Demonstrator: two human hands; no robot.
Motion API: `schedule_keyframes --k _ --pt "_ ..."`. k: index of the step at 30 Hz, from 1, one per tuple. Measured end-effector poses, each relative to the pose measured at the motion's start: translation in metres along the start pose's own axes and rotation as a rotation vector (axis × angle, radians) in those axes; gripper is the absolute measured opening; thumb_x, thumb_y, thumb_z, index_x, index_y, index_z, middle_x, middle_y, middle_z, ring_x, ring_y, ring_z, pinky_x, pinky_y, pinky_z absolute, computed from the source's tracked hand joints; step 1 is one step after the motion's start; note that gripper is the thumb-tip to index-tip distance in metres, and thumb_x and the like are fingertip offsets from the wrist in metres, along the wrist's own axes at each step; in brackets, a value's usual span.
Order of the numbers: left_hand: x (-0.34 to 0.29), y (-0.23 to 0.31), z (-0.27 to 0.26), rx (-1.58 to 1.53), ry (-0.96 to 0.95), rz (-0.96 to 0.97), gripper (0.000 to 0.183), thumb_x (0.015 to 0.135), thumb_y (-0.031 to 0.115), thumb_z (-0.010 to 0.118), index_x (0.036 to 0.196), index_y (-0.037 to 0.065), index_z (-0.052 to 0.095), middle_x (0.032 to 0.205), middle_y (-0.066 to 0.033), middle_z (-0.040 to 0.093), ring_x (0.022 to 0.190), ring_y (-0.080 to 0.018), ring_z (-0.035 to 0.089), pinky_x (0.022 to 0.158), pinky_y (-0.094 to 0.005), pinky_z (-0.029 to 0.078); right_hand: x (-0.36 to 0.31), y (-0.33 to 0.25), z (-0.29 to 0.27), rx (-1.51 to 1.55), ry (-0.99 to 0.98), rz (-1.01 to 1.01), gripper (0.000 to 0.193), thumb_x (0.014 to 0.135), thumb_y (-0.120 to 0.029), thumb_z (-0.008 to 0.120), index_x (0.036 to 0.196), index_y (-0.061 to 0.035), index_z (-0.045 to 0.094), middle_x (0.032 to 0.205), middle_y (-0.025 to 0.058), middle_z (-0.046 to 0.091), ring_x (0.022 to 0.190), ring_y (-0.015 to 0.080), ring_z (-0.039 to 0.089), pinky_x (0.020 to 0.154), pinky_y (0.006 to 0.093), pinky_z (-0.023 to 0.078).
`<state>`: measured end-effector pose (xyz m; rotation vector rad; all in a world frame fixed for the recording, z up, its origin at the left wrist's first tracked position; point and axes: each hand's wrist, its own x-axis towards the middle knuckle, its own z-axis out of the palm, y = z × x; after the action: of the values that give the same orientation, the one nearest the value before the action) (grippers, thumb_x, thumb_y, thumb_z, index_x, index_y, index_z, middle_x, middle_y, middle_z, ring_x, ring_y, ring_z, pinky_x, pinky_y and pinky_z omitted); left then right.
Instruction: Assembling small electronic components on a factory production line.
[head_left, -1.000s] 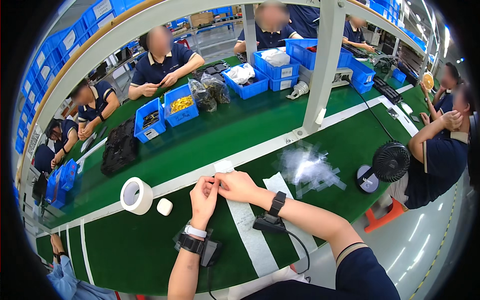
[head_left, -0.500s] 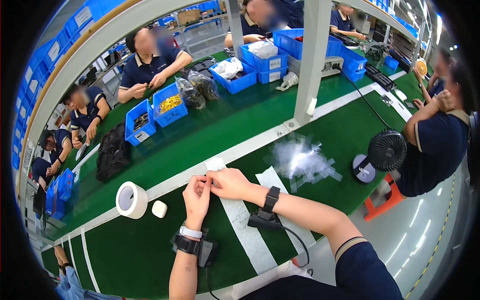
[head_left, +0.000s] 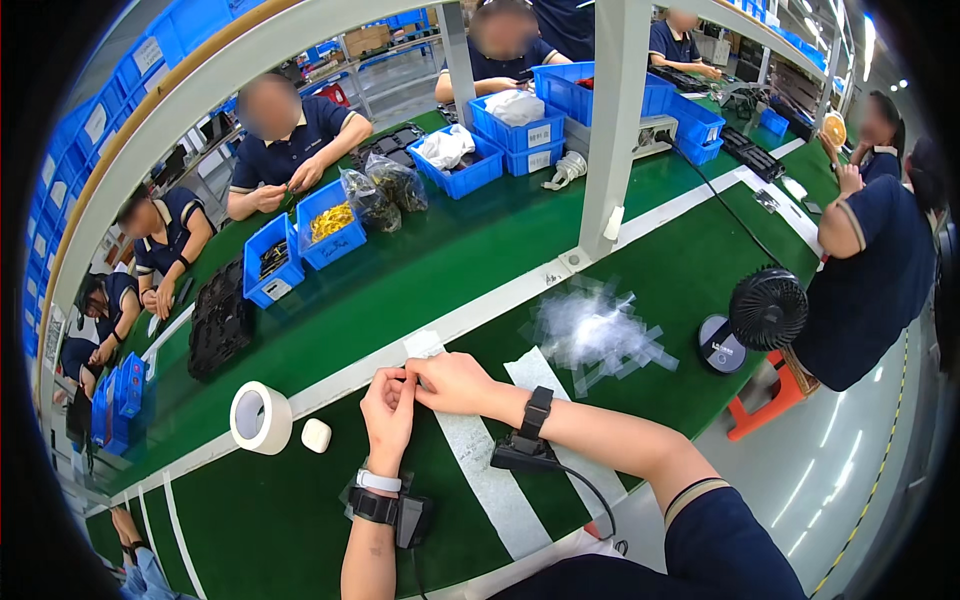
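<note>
White rectangular labels (head_left: 540, 160) front the blue bins (head_left: 515, 125); clear plastic bags (head_left: 385, 190) lie beside them.

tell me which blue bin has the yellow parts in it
The blue bin in front of the seated person at upper left; its yellow contents set it apart from its darker-filled neighbour.

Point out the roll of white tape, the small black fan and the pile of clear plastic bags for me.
roll of white tape (head_left: 260, 417), head view, on its outer band.
small black fan (head_left: 767, 308), head view, on the round grille.
pile of clear plastic bags (head_left: 592, 330), head view, on the middle of the heap.
</note>
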<state>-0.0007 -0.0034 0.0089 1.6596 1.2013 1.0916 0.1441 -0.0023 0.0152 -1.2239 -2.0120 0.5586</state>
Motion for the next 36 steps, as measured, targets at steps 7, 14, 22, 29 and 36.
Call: schedule_keyframes --k 7,14,22,29,36 --pt "0.001 -0.001 0.001 -0.009 -0.016 0.007 0.008 0.084 0.006 0.055 0.089 0.000 0.052 0.066 0.0014 0.054 0.058 -0.0025 0.047 0.051 -0.0161 0.035 -0.001 0.006 0.003 -0.031 0.042 -0.040 0.015 0.073 -0.021 0.056 0.082 -0.0086 0.054 0.053 0.0079 0.054 0.053 0.0278 0.057 0.049 0.0383 0.045" --pt "-0.001 -0.003 0.000 -0.011 -0.003 0.025 0.007 0.084 0.005 0.054 0.089 -0.001 0.052 0.067 0.0005 0.055 0.060 -0.0025 0.048 0.053 -0.0167 0.038 -0.001 0.006 0.005 -0.036 0.034 -0.068 0.015 0.073 -0.020 0.056 0.082 -0.0085 0.055 0.054 0.0088 0.054 0.053 0.0282 0.057 0.049 0.0387 0.044" --pt "0.003 -0.006 0.001 -0.022 0.060 0.068 0.008 0.083 0.007 0.057 0.085 0.000 0.054 0.061 0.0013 0.054 0.053 -0.0016 0.046 0.048 -0.0166 0.036 0.003 0.000 0.001 -0.038 0.017 -0.041 0.014 0.072 -0.019 0.056 0.080 -0.0079 0.055 0.058 0.0108 0.056 0.057 0.0302 0.058 0.052 0.0402 0.045" --pt "0.003 -0.004 0.005 -0.013 0.046 0.069 0.008 0.083 0.007 0.057 0.085 0.000 0.054 0.061 0.0014 0.054 0.053 -0.0012 0.045 0.048 -0.0164 0.036 -0.001 0.001 -0.002 -0.032 -0.013 -0.002 0.013 0.073 -0.019 0.054 0.080 -0.0074 0.055 0.062 0.0127 0.058 0.061 0.0314 0.059 0.055 0.0413 0.046" --pt "0.002 -0.006 0.005 -0.038 0.039 0.072 0.008 0.083 0.008 0.058 0.085 0.000 0.054 0.061 0.0017 0.053 0.053 -0.0012 0.045 0.048 -0.0161 0.036 -0.001 0.008 0.004 -0.061 0.052 -0.057 0.015 0.072 -0.020 0.057 0.081 -0.0088 0.056 0.055 0.0075 0.056 0.055 0.0271 0.058 0.050 0.0379 0.045"
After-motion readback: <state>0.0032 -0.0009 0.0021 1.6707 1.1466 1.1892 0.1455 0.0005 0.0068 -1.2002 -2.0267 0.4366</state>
